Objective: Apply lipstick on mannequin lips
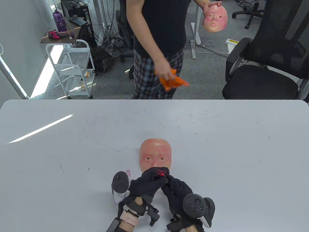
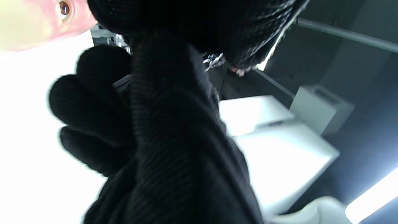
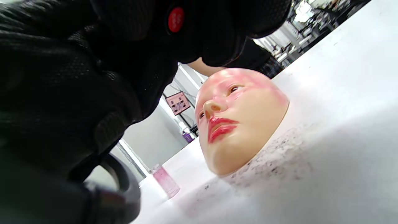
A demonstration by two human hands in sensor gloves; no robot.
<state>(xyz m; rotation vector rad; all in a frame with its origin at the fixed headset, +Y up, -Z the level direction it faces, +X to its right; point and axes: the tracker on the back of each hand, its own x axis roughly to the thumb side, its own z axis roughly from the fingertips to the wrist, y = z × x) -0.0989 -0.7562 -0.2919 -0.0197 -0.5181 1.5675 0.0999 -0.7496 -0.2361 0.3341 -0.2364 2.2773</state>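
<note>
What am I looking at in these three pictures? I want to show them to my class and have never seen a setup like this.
These are a person's two hands in black sensor gloves, with a tracker strapped to the back of each. One camera looks down on the white table; the other two sit on the wrists, so their pictures are tilted. On the table lies a mask whose lips are already red. The left hand and right hand meet over its mouth, and a red lipstick tip shows between the gloved fingers; which hand holds it is unclear. A pink cap lies nearby. Behind, someone holds a second mask.
</note>
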